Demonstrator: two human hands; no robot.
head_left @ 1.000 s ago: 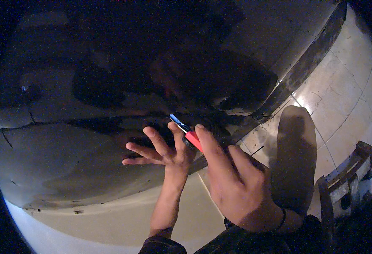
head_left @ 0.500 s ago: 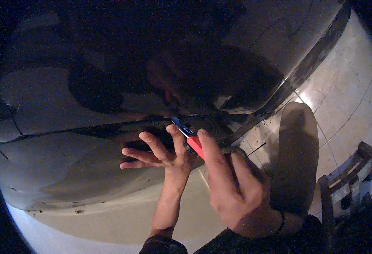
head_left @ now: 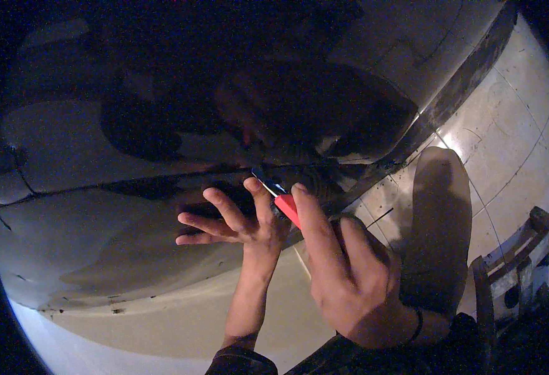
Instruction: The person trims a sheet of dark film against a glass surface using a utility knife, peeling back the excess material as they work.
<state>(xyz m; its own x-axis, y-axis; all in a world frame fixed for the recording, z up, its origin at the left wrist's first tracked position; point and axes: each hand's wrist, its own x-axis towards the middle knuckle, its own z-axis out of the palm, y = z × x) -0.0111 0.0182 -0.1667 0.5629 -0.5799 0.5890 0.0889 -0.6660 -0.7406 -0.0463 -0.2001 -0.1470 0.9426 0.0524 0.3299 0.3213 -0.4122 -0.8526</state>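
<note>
My right hand (head_left: 352,284) is closed round a red-handled utility knife (head_left: 287,209), its index finger laid along the handle. The knife's thin blade (head_left: 264,184) points up and left, and its tip is at a dark seam (head_left: 218,172) in a glossy, dark car body panel (head_left: 118,250). Close beside the blade is my left hand (head_left: 240,228), with its fingers spread in front of the panel below the seam. The left index fingertip is nearly at the blade; I cannot tell if they touch. Part of the left thumb side is hidden behind the knife and right hand.
Dark reflections cover the upper panel (head_left: 181,119). Pale floor tiles (head_left: 506,144) lie on the right, where my bent knee (head_left: 440,212) shows. A worn wooden stool or chair (head_left: 512,275) stands at the lower right. A pale surface (head_left: 181,331) runs along the bottom.
The knife tip has shifted slightly upward to the seam, and the shine on the blade differs. My left hand has barely moved, its fingers still spread.
</note>
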